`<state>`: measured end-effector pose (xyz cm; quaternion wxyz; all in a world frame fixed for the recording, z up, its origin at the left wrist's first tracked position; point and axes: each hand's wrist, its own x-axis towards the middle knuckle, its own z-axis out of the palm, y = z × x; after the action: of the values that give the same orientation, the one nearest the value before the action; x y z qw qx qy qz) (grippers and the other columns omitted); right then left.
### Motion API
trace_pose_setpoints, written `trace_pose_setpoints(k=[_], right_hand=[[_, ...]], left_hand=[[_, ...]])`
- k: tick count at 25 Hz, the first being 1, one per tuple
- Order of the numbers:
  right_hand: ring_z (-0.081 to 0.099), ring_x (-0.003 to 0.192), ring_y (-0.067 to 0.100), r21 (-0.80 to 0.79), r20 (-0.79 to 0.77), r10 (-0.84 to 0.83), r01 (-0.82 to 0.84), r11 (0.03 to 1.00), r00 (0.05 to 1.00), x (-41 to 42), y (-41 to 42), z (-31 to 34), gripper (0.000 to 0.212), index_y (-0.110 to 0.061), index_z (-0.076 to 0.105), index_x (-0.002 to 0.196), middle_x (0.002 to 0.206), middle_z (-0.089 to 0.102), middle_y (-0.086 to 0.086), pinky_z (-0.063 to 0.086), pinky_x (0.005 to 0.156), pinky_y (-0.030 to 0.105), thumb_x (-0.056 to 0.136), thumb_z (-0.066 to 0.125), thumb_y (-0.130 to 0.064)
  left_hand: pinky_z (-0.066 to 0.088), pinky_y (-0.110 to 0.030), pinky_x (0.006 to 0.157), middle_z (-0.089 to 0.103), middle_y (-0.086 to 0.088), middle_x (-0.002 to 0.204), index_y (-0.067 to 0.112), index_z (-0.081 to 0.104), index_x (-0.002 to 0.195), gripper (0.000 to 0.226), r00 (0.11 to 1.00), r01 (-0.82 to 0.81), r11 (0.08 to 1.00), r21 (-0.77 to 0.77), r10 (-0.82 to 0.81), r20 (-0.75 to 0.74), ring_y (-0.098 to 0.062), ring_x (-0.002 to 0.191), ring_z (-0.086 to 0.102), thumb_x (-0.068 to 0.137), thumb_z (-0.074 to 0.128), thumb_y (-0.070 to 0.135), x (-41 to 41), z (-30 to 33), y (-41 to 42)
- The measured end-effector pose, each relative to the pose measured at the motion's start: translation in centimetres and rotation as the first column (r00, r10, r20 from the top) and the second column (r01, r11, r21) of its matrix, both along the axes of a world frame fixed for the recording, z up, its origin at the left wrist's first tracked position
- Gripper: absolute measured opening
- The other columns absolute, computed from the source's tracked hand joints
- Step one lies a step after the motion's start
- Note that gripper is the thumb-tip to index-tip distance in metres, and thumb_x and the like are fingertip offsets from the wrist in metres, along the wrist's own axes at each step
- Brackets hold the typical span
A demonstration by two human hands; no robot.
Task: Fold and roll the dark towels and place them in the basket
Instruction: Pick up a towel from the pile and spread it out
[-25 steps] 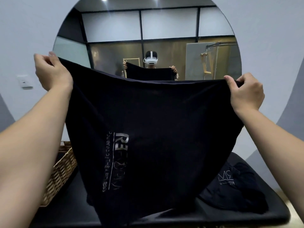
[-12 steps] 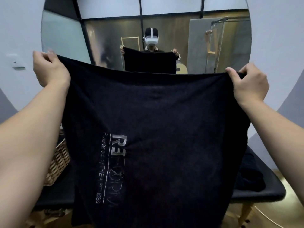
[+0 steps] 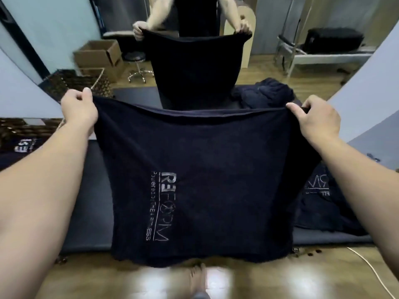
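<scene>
A dark towel (image 3: 194, 165) with a pale printed logo hangs spread out in front of me, above the black padded table (image 3: 86, 190). My left hand (image 3: 78, 108) grips its upper left corner. My right hand (image 3: 313, 120) grips its upper right corner. The towel's lower edge hangs past the table's near edge. A wicker basket (image 3: 28, 128) stands at the far left with a dark towel (image 3: 17, 152) showing a logo in it. More dark towels (image 3: 323, 203) lie crumpled on the table at the right, partly behind my right arm.
A large mirror (image 3: 194, 50) on the wall behind the table reflects me, the towel, the basket, cardboard boxes and a stool. The wooden floor (image 3: 108, 277) runs along the near side, with a pale cable (image 3: 367, 264) at the right.
The view has tilted down from the mirror to the table and floor. Both hands have lowered the spread towel while keeping hold of its top corners.
</scene>
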<state>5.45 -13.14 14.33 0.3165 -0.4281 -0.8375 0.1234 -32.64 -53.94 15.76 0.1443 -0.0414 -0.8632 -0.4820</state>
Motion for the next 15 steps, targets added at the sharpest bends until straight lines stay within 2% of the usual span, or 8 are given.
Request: trace_pose_setpoints(k=[3, 5, 7, 9, 11, 15], right_hand=[[0.056, 0.087, 0.036, -0.063, 0.092, -0.009, 0.015, 0.998, 0.996, -5.0, 2.9, -5.1, 0.048, -0.018, 0.052, 0.086, 0.091, 0.062, 0.011, 0.036, 0.070, 0.039, 0.093, 0.054, -0.065], [0.051, 0.083, 0.031, -0.110, 0.145, -0.003, 0.019, 0.994, 0.989, -7.8, 4.4, -7.9, 0.048, -0.017, 0.051, 0.086, 0.088, 0.059, 0.007, 0.035, 0.070, 0.039, 0.093, 0.054, -0.064], [0.048, 0.082, 0.029, -0.137, 0.183, 0.004, 0.022, 0.990, 0.983, -9.9, 5.7, -10.0, 0.048, -0.016, 0.051, 0.085, 0.087, 0.058, 0.006, 0.036, 0.070, 0.039, 0.094, 0.054, -0.063], [0.048, 0.082, 0.028, -0.158, 0.217, 0.015, 0.020, 0.987, 0.976, -12.0, 7.1, -11.9, 0.048, -0.014, 0.052, 0.086, 0.088, 0.058, 0.006, 0.036, 0.070, 0.039, 0.095, 0.054, -0.062], [0.047, 0.082, 0.028, -0.168, 0.258, 0.023, 0.021, 0.986, 0.966, -14.0, 8.4, -13.5, 0.048, -0.013, 0.052, 0.088, 0.087, 0.057, 0.006, 0.035, 0.069, 0.038, 0.096, 0.053, -0.060], [0.048, 0.079, 0.028, -0.165, 0.315, 0.057, -0.005, 0.986, 0.947, -18.0, 10.8, -16.4, 0.047, -0.012, 0.051, 0.086, 0.085, 0.055, 0.006, 0.035, 0.068, 0.039, 0.098, 0.051, -0.057]], left_hand=[[0.045, -0.033, 0.091, 0.058, -0.005, 0.091, 0.018, 0.055, 0.076, 0.031, 0.995, 0.043, 0.998, -0.053, -0.039, 0.087, -0.017, 0.089, 0.053, 0.100, 0.054, 0.039, -5.2, -6.6, 3.0], [0.044, -0.032, 0.088, 0.059, -0.005, 0.090, 0.014, 0.059, 0.083, 0.030, 0.987, 0.064, 0.994, -0.093, -0.050, 0.154, -0.019, 0.089, 0.054, 0.099, 0.055, 0.039, -8.2, -10.1, 4.7], [0.044, -0.031, 0.082, 0.060, -0.004, 0.087, 0.014, 0.058, 0.081, 0.031, 0.973, 0.070, 0.991, -0.111, -0.043, 0.225, -0.019, 0.085, 0.054, 0.099, 0.055, 0.040, -10.2, -12.7, 5.8], [0.047, -0.032, 0.072, 0.064, 0.003, 0.065, 0.018, 0.054, 0.071, 0.035, 0.952, 0.066, 0.994, -0.092, -0.035, 0.305, -0.018, 0.070, 0.055, 0.098, 0.055, 0.041, -12.2, -15.1, 7.0], [0.044, -0.028, 0.061, 0.059, 0.012, 0.043, 0.022, 0.051, 0.068, 0.036, 0.922, 0.052, 0.995, -0.085, -0.015, 0.388, -0.014, 0.056, 0.050, 0.099, 0.052, 0.040, -13.8, -17.0, 8.1], [0.043, -0.026, 0.058, 0.062, 0.015, 0.045, 0.025, 0.048, 0.074, 0.031, 0.898, 0.015, 0.998, -0.066, 0.016, 0.441, -0.013, 0.047, 0.047, 0.101, 0.049, 0.041, -17.3, -19.7, 10.0]])
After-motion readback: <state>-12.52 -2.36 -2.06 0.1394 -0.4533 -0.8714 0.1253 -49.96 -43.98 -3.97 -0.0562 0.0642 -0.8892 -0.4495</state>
